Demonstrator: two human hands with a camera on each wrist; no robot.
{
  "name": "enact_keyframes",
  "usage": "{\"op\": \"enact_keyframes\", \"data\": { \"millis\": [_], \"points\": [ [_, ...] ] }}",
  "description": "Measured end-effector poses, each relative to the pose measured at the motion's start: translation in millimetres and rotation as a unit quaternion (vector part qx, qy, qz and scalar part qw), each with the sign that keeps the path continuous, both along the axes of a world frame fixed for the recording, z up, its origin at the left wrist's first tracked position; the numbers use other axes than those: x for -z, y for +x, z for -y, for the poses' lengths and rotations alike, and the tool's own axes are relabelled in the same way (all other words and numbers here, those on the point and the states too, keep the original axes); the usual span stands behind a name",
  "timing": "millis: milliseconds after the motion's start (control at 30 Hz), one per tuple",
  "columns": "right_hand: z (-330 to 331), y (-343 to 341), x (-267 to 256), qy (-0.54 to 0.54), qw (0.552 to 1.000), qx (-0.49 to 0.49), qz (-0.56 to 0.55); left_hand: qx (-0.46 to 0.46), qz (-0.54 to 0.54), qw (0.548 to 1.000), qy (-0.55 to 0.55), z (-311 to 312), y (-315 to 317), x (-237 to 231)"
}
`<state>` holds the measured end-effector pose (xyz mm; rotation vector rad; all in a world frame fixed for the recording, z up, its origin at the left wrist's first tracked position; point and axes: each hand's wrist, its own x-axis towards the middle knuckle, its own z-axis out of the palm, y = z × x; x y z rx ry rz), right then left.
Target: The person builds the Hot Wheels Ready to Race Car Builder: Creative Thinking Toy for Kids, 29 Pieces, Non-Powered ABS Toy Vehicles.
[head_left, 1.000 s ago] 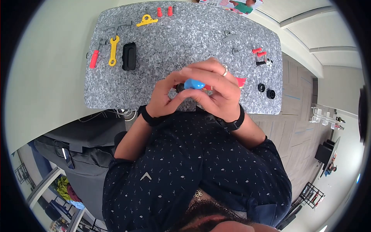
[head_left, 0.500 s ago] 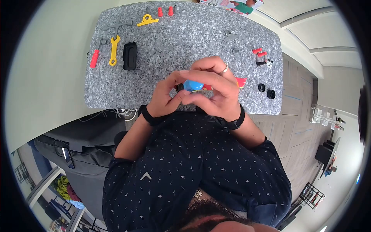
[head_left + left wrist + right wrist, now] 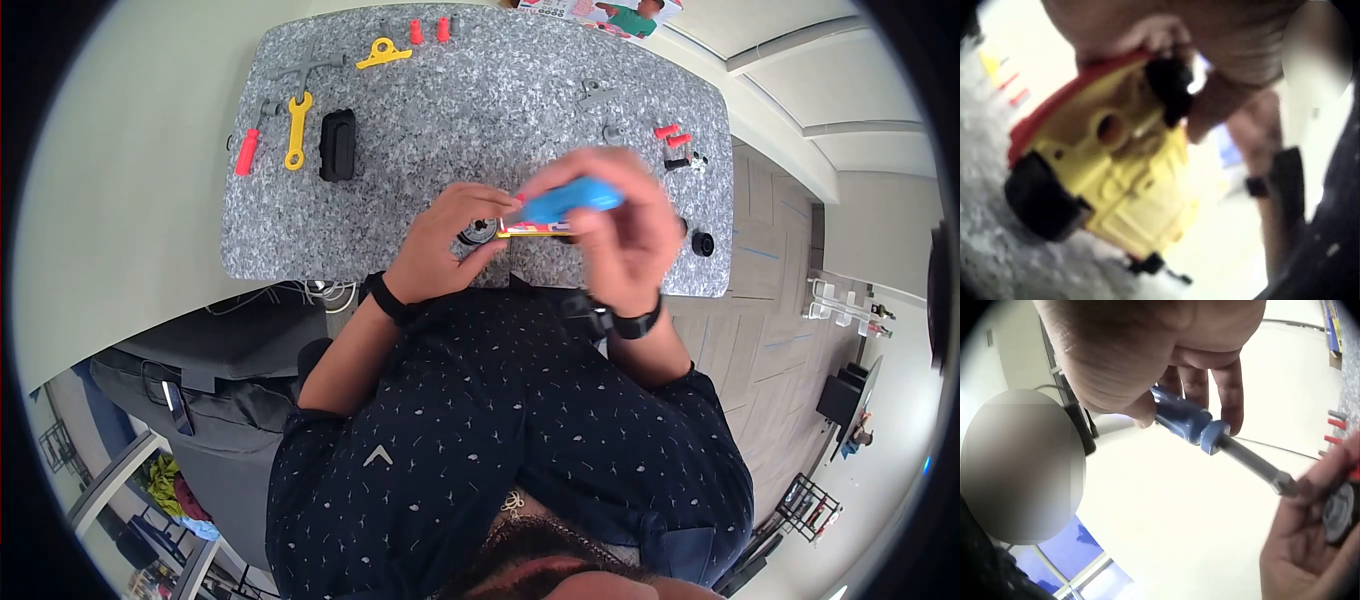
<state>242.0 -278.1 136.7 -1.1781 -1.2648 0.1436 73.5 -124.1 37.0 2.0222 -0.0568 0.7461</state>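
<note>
While the right hand [image 3: 635, 240] pinches a blue-handled screwdriver [image 3: 1215, 437] with a grey shaft, its tip near the left hand [image 3: 440, 245], that left hand grips a red-and-yellow plastic toy vehicle [image 3: 1110, 181] at the near side of the grey speckled worktop [image 3: 430, 120]. The toy looks light and stiff, best held by its body because the black wheels [image 3: 1041, 200] may turn; the screwdriver's glossy handle could slip. Farther left lies a yellow plastic wrench [image 3: 296, 132].
</note>
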Motion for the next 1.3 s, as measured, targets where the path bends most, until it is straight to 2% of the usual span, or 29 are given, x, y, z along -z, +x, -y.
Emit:
{"op": "enact_keyframes", "data": {
  "millis": [67, 133, 167, 233, 300, 367, 400, 500, 600, 733, 800, 900, 933, 1000, 1033, 1133, 1167, 1233, 1300],
  "points": [
    [23.0, 15.8, -7.8, 0.001, 0.994, 0.059, -0.09, -0.007, -0.012, 1.0, -0.024, 1.7, 0.3, 0.1],
    [47.1, 43.8, -8.9, -0.14, 0.971, 0.188, -0.045, -0.006, -0.018, 0.999, -0.044, 1.1, 0.7, 0.8],
    [59.7, 58.7, -7.6, -0.208, 0.945, 0.251, -0.023, -0.001, -0.017, 0.998, -0.052, 0.1, 0.0, 2.3],
    [92.2, 92.1, 15.0, -0.3, 0.927, 0.199, 0.105, 0.007, -0.021, 0.998, -0.057, -2.4, -0.7, 1.3],
    [104.7, 96.9, 24.8, -0.395, 0.9, 0.143, 0.112, 0.012, -0.032, 0.998, -0.05, -5.6, -3.0, -5.7],
    [115.7, 84.9, 26.6, -0.49, 0.867, 0.086, -0.004, 0.019, -0.05, 0.997, -0.057, -7.7, -4.9, -8.1],
    [113.0, 81.0, 30.5, -0.484, 0.869, 0.09, -0.041, 0.024, -0.059, 0.996, -0.06, -8.2, -5.6, -9.7],
    [114.2, 76.1, 72.4, -0.42, 0.897, 0.134, -0.037, 0.013, -0.082, 0.993, 0.086, -11.8, -6.3, -24.2],
    [98.8, 58.0, 78.6, -0.347, 0.928, 0.137, -0.021, -0.031, -0.113, 0.97, 0.215, 1.5, -2.0, -45.8],
    [73.5, 39.5, 81.9, -0.321, 0.939, 0.119, -0.024, -0.053, -0.137, 0.969, 0.199, 37.3, 22.1, -62.8],
    [66.4, 35.1, 82.1, -0.325, 0.94, 0.102, -0.013, -0.082, -0.159, 0.958, 0.224, 47.0, 33.4, -50.8],
    [70.2, 44.7, 74.5, -0.276, 0.953, 0.101, 0.075, -0.096, -0.19, 0.946, 0.243, 44.1, 42.1, -28.4],
    [83.6, 57.1, 75.9, -0.292, 0.945, 0.118, 0.084, -0.096, -0.181, 0.947, 0.247, 43.4, 42.4, -28.2],
    [120.6, 83.3, 70.8, -0.345, 0.911, 0.214, 0.076, -0.098, -0.166, 0.948, 0.252, 43.8, 40.2, -27.2],
    [144.0, 100.6, 74.3, -0.383, 0.882, 0.269, 0.047, -0.101, -0.162, 0.951, 0.244, 44.2, 39.5, -26.5],
    [217.4, 148.8, 91.5, -0.473, 0.769, 0.412, 0.125, -0.11, -0.158, 0.957, 0.215, 41.6, 40.9, -23.5],
    [234.6, 156.8, 96.8, -0.509, 0.739, 0.426, 0.111, -0.112, -0.165, 0.959, 0.2, 39.7, 41.9, -21.4],
    [250.0, 166.0, 106.0, -0.558, 0.711, 0.423, 0.07, -0.11, -0.174, 0.962, 0.178, 34.9, 43.6, -20.0],
    [260.3, 176.7, 123.4, -0.568, 0.71, 0.404, 0.096, -0.104, -0.179, 0.964, 0.164, 31.1, 46.7, -19.9]
  ]
}}
